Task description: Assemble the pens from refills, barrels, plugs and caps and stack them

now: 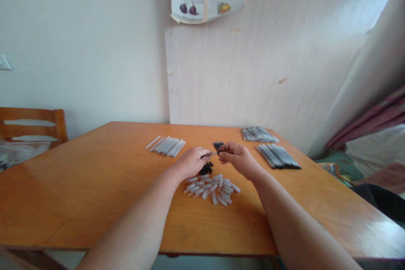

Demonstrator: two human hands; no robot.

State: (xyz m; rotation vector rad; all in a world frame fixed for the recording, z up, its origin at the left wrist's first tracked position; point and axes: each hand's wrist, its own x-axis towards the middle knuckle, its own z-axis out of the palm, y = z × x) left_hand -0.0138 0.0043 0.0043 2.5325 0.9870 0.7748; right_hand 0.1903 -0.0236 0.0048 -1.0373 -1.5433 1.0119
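Note:
My left hand (pixel 191 162) and my right hand (pixel 238 159) meet over the middle of the table. Between them is a slim pen (pixel 213 154), greyish in the middle and dark toward both ends. The fingers of each hand are closed on one end of it. Just below the hands lies a small heap of black plugs (pixel 207 168). Nearer to me spreads a loose pile of whitish translucent caps (pixel 212 189). Behind the right fingertips is a small row of black pointed tips (pixel 217 145), partly hidden by the hand.
On the wooden table (pixel 95 185), a bundle of clear tubes (pixel 168 146) lies at back left. Two bundles of grey pens with black ends lie right: a near bundle (pixel 277 157) and a far bundle (pixel 259 134). A wooden chair (pixel 31 116) stands left.

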